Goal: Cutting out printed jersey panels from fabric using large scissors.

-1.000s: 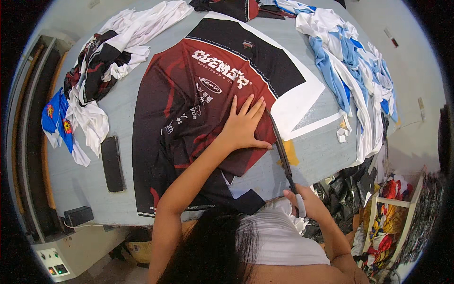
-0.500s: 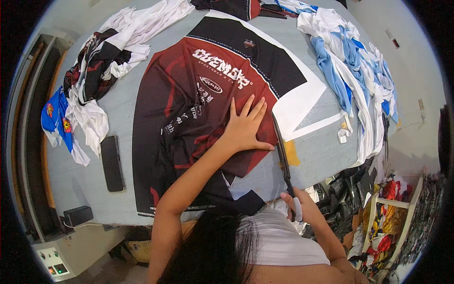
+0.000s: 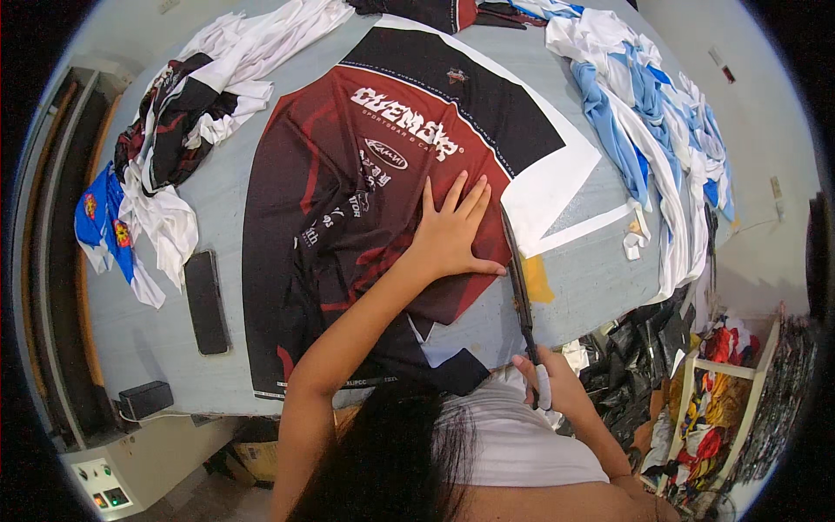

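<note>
Across the middle of the grey table [image 3: 156, 339], we find the dark red and black printed fabric panel [image 3: 374, 213], its upper right side bordered by a white margin [image 3: 557, 187]. Of our 2 hands, the left hand [image 3: 457, 230] lies flat on the panel, fingers spread, grasping nothing; the right hand [image 3: 558, 383], near the table's close edge, is closed around the pale handles of the scissors [image 3: 521, 300]. We note the dark blades pointing away from us, along the panel's right edge. To the left lies a black phone [image 3: 207, 303]; to the far right, blue-and-white garments [image 3: 639, 130] are heaped.
</note>
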A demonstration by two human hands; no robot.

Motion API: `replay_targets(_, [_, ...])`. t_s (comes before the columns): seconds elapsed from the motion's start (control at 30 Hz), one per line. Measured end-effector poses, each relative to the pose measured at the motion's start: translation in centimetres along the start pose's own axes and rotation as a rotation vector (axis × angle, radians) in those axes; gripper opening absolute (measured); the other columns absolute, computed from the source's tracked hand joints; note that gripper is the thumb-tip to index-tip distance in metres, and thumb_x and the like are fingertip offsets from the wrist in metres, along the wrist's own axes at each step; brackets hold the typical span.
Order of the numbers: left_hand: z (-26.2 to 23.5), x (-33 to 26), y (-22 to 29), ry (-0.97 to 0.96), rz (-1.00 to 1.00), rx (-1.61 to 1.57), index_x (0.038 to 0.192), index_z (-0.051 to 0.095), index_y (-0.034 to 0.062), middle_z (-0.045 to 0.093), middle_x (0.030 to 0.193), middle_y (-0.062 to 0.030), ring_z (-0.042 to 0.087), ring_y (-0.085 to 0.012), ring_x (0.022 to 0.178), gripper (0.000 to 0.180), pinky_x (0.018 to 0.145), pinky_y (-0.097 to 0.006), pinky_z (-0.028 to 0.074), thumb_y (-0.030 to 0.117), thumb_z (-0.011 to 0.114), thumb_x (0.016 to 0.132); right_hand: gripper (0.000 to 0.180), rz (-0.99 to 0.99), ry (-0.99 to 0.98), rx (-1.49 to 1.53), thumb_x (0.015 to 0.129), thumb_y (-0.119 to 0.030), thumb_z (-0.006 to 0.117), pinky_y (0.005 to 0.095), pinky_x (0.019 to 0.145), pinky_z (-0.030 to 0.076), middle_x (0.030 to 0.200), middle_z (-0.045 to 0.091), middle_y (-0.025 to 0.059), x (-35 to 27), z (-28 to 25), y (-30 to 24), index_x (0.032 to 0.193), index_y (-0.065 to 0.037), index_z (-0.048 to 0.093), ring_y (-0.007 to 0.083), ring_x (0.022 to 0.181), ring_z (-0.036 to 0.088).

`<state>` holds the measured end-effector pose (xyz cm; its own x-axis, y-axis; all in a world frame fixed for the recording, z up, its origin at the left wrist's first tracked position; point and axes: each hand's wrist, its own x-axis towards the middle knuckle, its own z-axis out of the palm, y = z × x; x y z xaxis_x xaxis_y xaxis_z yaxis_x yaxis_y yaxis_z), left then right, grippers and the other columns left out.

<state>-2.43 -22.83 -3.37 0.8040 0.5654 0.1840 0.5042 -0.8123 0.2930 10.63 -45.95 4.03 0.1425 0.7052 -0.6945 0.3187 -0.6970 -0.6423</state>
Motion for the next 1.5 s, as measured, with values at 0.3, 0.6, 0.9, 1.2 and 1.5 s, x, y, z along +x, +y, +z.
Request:
replay_targets(0.3, [-0.1, 0.0, 0.0, -0.006, -0.003, 0.01, 0.139, 0.026, -0.0015, 0.021, 0.147, -0.0128, 0.013, -0.0308, 0.137, 0.12, 0.1, -0.069, 0.003, 0.08, 0.054, 0.056, 0.04, -0.037, 0.0, 0.026, 0.089, -0.035, 0.056, 0.0302, 0.042, 0.044, 0.054, 0.05, 0.008, -0.2, 0.4, -0.4, 0.079, 0.003, 0.049, 0.0165, 0.043, 0.056])
replay_targets(0.6, [0.3, 0.0, -0.1, 0.022, 0.006, 0.006, 0.137, 0.029, -0.0031, 0.022, 0.147, -0.0142, 0.013, -0.032, 0.137, 0.12, 0.1, -0.069, 0.004, 0.082, 0.051, 0.055, 0.035, -0.017, -0.003, 0.04, 0.09, -0.029, 0.055, 0.0293, 0.042, 0.044, 0.054, 0.051, 0.007, -0.2, 0.6, -0.5, 0.082, 0.004, 0.05, 0.0154, 0.043, 0.055])
replay_targets(0.9, [0.1, 0.0, -0.1, 0.019, -0.002, 0.01, 0.138, 0.027, -0.0014, 0.022, 0.147, -0.0123, 0.014, -0.0301, 0.137, 0.12, 0.101, -0.068, 0.003, 0.081, 0.054, 0.055, 0.034, -0.047, 0.011, 0.087, 0.09, -0.028, 0.057, 0.0294, 0.04, 0.043, 0.053, 0.051, 0.0069, -0.2, 1.1, -0.1, 0.078, 0.003, 0.048, 0.015, 0.042, 0.055])
replay_targets(1.2, [-0.2, 0.2, -0.5, -0.004, -0.029, -0.082, 0.137, 0.032, 0.0025, 0.027, 0.146, -0.0099, 0.017, -0.0285, 0.137, 0.094, 0.104, -0.063, 0.005, 0.07, 0.049, 0.073, 0.036, -0.027, -0.054, 0.176, 0.09, -0.033, 0.056, 0.0288, 0.041, 0.043, 0.054, 0.05, 0.0054, -0.3, 0.5, 0.5, 0.086, 0.003, 0.051, 0.0147, 0.043, 0.055])
replay_targets(1.5, [-2.0, 0.4, -2.5, -0.045, -0.001, -0.192, 0.131, 0.045, 0.0093, 0.038, 0.14, -0.0058, 0.03, -0.022, 0.13, 0.059, 0.106, -0.047, 0.017, 0.048, 0.05, 0.087, 0.041, 0.045, -0.117, 0.072, 0.088, -0.035, 0.057, 0.0282, 0.045, 0.044, 0.059, 0.052, 0.0061, -1.7, -1.4, 1.7, 0.095, 0.005, 0.051, 0.0137, 0.047, 0.056])
